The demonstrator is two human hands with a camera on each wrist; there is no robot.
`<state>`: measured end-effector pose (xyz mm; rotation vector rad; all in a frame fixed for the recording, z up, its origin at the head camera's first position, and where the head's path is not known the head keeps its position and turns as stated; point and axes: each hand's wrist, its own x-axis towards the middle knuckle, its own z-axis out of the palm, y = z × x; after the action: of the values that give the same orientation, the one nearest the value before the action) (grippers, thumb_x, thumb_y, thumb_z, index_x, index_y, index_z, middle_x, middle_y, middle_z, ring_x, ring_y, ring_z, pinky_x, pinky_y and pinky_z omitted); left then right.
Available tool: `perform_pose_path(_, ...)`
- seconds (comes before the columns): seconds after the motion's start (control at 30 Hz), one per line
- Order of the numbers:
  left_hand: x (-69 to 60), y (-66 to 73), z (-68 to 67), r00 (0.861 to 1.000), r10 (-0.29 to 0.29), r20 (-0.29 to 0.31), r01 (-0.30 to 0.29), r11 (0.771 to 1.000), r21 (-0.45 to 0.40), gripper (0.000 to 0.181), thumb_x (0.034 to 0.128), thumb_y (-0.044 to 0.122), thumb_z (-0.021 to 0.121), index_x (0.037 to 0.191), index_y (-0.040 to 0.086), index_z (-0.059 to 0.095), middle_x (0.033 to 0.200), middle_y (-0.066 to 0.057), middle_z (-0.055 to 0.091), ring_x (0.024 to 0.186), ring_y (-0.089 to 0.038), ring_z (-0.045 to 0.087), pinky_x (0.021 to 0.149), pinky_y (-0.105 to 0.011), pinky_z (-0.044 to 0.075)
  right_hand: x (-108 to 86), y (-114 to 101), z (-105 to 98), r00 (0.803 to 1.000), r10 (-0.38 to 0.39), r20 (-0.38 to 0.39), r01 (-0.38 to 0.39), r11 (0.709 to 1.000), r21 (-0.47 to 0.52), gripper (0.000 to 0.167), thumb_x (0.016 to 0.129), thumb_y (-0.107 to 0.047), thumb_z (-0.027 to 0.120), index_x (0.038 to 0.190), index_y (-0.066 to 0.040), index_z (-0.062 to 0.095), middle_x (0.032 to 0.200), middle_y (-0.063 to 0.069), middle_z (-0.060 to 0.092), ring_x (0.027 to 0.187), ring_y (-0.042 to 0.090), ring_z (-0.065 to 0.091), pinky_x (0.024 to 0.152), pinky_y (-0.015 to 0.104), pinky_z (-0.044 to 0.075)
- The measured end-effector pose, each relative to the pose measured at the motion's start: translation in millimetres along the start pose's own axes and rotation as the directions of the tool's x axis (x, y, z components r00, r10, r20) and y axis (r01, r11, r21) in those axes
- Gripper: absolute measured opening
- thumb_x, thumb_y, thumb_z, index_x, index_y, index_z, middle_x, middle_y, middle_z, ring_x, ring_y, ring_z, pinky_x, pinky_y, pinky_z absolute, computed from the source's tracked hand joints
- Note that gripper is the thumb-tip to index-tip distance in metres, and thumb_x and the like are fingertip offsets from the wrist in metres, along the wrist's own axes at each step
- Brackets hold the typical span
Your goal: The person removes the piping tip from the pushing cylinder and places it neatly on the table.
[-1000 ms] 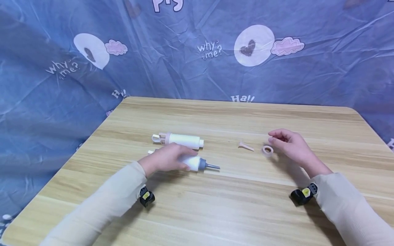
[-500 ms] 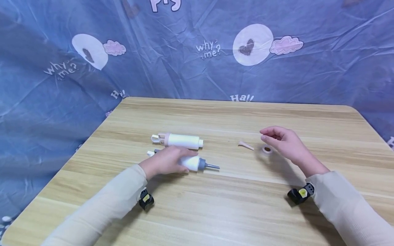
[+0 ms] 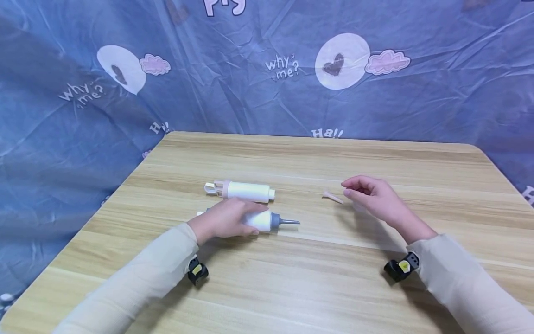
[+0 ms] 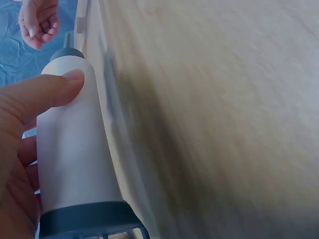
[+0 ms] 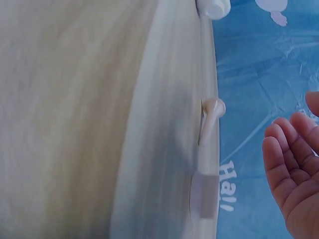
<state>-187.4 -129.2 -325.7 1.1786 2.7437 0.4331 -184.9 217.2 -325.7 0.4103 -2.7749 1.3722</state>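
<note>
My left hand [image 3: 227, 218] is wrapped around a white cylindrical bottle [image 3: 257, 221] with a grey collar and a thin grey nozzle that points right. In the left wrist view the thumb lies along the near side of the white bottle [image 4: 75, 149]. My right hand [image 3: 377, 198] hovers above the table with loosely bent fingers and nothing in them. Just left of it lies a small pale pink nozzle piece [image 3: 333, 197]. A pale pink ring [image 5: 204, 195] stands out in the right wrist view, while the right hand mostly covers it in the head view.
Behind the left hand lies a second white bottle [image 3: 249, 191] with a pink collar and a loop-shaped end. All of this is on a wooden table [image 3: 292, 283], with a blue printed cloth [image 3: 233, 83] hanging behind and to the left.
My right hand has moved left, from beyond the pink ring to over it, toward the small nozzle piece. My left hand keeps its hold, and the grey nozzle has turned slightly.
</note>
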Motion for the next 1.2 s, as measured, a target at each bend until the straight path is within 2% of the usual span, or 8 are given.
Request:
perform_pose_path(0.27,4.2,15.9,-7.5,0.998,0.055,-0.011,-0.056,0.998,-0.019,0.052,0.0771,0.025,0.074,0.124,0.009,0.059,0.12,-0.006,0.063,0.103,-0.018,0.061,0.088,-0.032,0.048,-0.9,-10,13,0.999,-0.011,0.046,0.01,1.0,0.027,0.027,0.089,-0.018,0.061,0.109,0.0,0.063,0.093,0.01,0.064,0.075,0.006,0.053,0.064,0.02,0.046)
perform_pose_path(0.47,6.8,27.0,-8.9,0.999,0.04,-0.012,-0.04,0.999,-0.021,0.053,0.0774,0.026,0.074,0.125,0.01,0.058,0.118,-0.005,0.064,0.105,-0.017,0.06,0.089,-0.031,0.047,-3.8,-20,21,0.995,-0.042,0.095,0.035,0.997,0.074,0.027,0.09,-0.018,0.06,0.11,0.0,0.062,0.098,0.011,0.064,0.078,0.007,0.054,0.066,0.021,0.046)
perform_pose_path(0.73,8.8,39.8,-11.4,0.996,0.077,-0.039,-0.077,0.997,0.014,0.054,0.0782,0.029,0.073,0.126,0.009,0.058,0.121,-0.005,0.062,0.108,-0.018,0.059,0.092,-0.032,0.047,-8.6,-28,37,0.987,-0.081,0.14,0.057,0.984,0.168,0.026,0.09,-0.015,0.06,0.109,0.003,0.062,0.096,0.01,0.063,0.078,0.009,0.055,0.065,0.022,0.047)
perform_pose_path(1.03,12.2,50.8,-12.3,0.992,0.093,-0.088,-0.092,0.996,0.012,0.054,0.0778,0.031,0.073,0.125,0.011,0.058,0.121,-0.003,0.063,0.105,-0.017,0.06,0.09,-0.03,0.047,-12.5,-30,52,0.963,-0.192,0.189,0.144,0.959,0.244,0.028,0.086,-0.01,0.064,0.11,0.004,0.06,0.091,0.009,0.063,0.079,0.011,0.059,0.068,0.024,0.051)
perform_pose_path(1.2,15.6,55.7,-13.0,0.987,0.106,-0.117,-0.106,0.994,0.008,0.054,0.0788,0.031,0.073,0.127,0.011,0.057,0.121,-0.003,0.063,0.105,-0.016,0.06,0.088,-0.029,0.048,-13.6,-30,56,0.958,-0.194,0.213,0.114,0.933,0.34,0.031,0.084,-0.007,0.066,0.111,0.005,0.058,0.091,0.016,0.063,0.075,0.018,0.063,0.065,0.033,0.055)
